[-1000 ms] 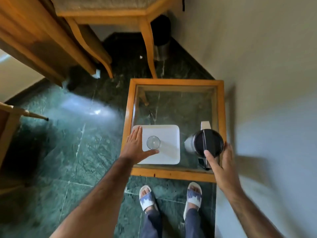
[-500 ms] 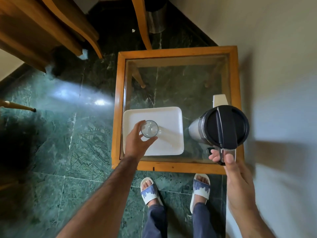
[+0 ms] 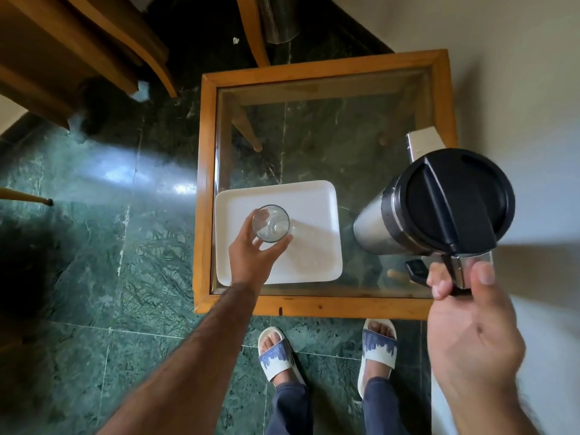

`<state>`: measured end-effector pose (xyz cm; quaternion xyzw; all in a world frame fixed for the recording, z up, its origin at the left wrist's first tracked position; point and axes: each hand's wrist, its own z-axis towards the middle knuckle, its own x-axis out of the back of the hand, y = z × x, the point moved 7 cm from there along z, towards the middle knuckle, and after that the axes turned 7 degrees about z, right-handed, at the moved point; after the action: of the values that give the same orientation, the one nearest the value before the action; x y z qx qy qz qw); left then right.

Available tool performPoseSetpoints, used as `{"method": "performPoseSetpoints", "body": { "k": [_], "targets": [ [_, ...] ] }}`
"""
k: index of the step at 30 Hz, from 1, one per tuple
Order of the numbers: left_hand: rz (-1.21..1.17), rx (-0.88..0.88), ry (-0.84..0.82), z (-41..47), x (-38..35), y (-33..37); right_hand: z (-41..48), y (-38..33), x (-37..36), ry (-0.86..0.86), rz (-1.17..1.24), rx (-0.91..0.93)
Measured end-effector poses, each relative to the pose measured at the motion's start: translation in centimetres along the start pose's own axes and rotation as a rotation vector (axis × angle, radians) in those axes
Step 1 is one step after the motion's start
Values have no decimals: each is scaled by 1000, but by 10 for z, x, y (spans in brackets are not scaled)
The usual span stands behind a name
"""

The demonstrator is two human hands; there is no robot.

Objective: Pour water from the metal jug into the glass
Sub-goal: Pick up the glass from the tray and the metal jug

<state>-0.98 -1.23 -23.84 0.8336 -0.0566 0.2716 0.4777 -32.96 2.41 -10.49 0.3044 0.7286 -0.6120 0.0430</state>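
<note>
- Glass now wrapped by the left hand, thumb on one side and fingers on the other; a second ago only flat beside it, palm on the white tray.
- Empty so far, standing upright over the tray, lifted or not impossible to tell from above.
- Steel-bodied metal jug up off the glass-topped table, bigger in view than half a second back, black lid shut and facing the camera.
- Held by its handle in the right hand, fingers curled round it, thumb along the side.
- Well apart from the glass, no water moving yet.
- Both holds set, then; next up, probably swinging the spout across and tipping.
</note>
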Motion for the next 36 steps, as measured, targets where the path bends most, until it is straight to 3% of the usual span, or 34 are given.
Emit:
{"method": "performPoseSetpoints", "body": {
  "k": [13, 19, 30, 36],
  "targets": [
    [94, -203, -9, -36, 41, 97, 35, -70, -23, 31, 93, -58],
    [53, -297, 13, -66, 93, 185, 24, -144, -79, -8, 65, -80],
    [-38, -533, 100, -148, 226, 380, -9, -333, -221, -288, 75, 10],
    [-65, -603, 145, -190, 295, 460, -34, -431, -281, -394, -32, 89]
  ]
}}
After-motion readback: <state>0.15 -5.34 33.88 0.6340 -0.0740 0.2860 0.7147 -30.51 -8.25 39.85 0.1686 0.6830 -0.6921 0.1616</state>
